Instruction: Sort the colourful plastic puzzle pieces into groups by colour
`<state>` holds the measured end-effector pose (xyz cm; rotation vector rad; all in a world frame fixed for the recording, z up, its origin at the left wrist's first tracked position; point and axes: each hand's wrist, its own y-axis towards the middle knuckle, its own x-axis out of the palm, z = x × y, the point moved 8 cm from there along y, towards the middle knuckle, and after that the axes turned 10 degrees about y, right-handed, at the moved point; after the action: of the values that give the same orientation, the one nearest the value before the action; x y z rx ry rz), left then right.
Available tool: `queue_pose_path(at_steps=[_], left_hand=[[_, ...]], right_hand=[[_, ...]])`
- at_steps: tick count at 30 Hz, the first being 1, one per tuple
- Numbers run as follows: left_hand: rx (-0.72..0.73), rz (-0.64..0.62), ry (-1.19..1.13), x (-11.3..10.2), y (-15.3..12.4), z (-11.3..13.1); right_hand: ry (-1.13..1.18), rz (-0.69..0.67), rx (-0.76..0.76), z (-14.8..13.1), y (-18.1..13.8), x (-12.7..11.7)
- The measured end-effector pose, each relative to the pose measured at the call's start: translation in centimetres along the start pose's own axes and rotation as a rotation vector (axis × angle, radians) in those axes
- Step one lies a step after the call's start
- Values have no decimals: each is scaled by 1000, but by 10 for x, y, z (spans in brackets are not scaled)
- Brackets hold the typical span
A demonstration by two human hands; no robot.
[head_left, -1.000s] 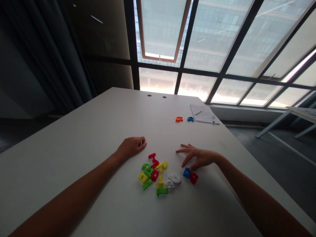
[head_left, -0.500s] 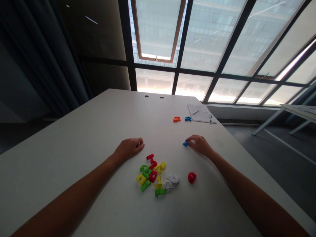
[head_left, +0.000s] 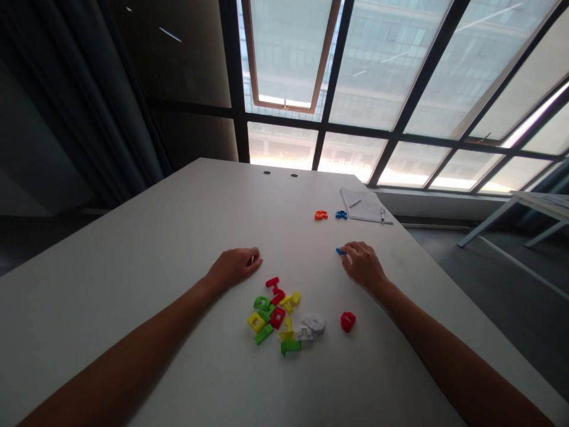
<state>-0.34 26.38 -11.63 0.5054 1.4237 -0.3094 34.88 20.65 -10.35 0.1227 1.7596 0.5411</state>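
Note:
My right hand (head_left: 363, 262) grips a small blue plastic piece (head_left: 340, 251) between thumb and fingertips at the tabletop, its other fingers curled over. My left hand (head_left: 236, 264) rests on the table with fingers curled in, and no piece shows in it. Between my forearms lies a loose cluster of plastic pieces: red (head_left: 277, 318), green (head_left: 290, 347), yellow (head_left: 256, 322) and white (head_left: 315, 323). A single red piece (head_left: 348, 321) lies apart, to the right of the cluster.
Farther back on the white table (head_left: 178, 225) are an orange piece (head_left: 320, 215) and a blue piece cluster (head_left: 341, 214). Beside them, near the right edge, lies a notepad (head_left: 367, 204) with pens on it. Another table (head_left: 540, 204) stands at the right.
My right hand has shifted slightly away from me and turned, carrying the blue piece a little farther back. My left hand keeps its place on the table. The view has shifted slightly.

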Motion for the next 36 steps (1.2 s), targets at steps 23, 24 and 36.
queue_pose_path(at_steps=[23,24,36], left_hand=[[-41,-15,27,2,3,0],[-41,-15,29,3,3,0],[-54,-21,29,-1,2,2]], right_hand=[[-79,-175,566,83,82,66],[-80,-177,569,84,83,68],[-70,-172,611,94,88,71]])
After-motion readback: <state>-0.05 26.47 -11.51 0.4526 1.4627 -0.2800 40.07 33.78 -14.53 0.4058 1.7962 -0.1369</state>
